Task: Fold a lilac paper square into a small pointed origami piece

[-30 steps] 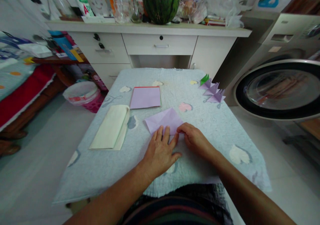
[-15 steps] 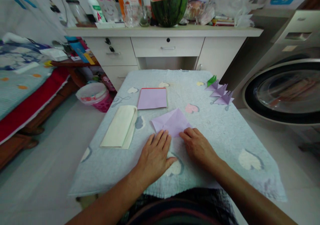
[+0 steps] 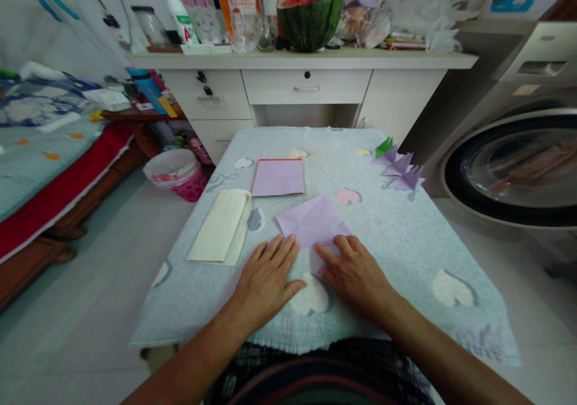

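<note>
A sheet of purple origami paper (image 3: 313, 220), partly folded with slanting creases, lies flat on the cloth-covered table (image 3: 383, 237). My left hand (image 3: 267, 276) rests flat and open, its fingertips at the paper's lower left edge. My right hand (image 3: 354, 267) is open too, fingers slightly bent, with fingertips touching the lower edge of the paper on the right. Behind the paper sits a square stack of purple paper (image 3: 278, 178) with a red edge at the top. To the left of my hands lies a folded pale cloth or paper (image 3: 220, 228).
Several purple folded paper pieces (image 3: 408, 178) and a green one (image 3: 384, 146) stand at the table's back right. Beyond are a white desk (image 3: 265, 86) with a cut watermelon (image 3: 309, 23), a washing machine (image 3: 523, 92) at right, and a pink bin (image 3: 178, 173) at left.
My right hand's fingers have loosened and spread, the index finger shifting left along the paper's lower edge. My left hand has slid slightly left. The whole view has shifted a little.
</note>
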`<state>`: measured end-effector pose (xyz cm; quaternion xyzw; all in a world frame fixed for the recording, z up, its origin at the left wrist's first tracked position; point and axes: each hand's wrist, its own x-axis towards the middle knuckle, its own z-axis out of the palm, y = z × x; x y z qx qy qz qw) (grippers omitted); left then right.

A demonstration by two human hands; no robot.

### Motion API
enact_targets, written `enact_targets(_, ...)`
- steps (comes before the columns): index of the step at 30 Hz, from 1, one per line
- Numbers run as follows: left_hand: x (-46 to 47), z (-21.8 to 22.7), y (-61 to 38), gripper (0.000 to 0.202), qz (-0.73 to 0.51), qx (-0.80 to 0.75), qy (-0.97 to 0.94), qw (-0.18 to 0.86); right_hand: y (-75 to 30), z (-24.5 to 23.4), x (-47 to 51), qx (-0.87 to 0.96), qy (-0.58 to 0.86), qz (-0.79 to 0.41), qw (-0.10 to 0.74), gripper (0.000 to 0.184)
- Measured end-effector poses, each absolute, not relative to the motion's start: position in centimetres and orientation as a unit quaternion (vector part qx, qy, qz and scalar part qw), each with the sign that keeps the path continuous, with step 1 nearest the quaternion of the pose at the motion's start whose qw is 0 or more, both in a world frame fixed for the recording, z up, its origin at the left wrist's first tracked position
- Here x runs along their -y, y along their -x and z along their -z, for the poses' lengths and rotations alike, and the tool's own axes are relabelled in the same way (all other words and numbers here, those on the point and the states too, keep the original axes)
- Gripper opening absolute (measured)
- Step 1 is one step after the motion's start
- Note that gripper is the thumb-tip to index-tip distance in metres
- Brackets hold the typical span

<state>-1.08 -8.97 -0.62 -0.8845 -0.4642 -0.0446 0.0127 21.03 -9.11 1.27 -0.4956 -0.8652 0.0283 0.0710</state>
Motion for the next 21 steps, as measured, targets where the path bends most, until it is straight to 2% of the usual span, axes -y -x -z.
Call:
enact_targets(9,9.1,0.7,1.7,0.061,0.036,0.473,0.880,0.026,-19.6,-0.9,9.7,0.842,0.537,0.003,0.042,0.060)
enact_targets(21,9.0,0.5,1.7,0.059,0.027,0.469,0.882,0.034,-26.2,0.1,11.0,0.809,0.584,0.047,0.045,0.047)
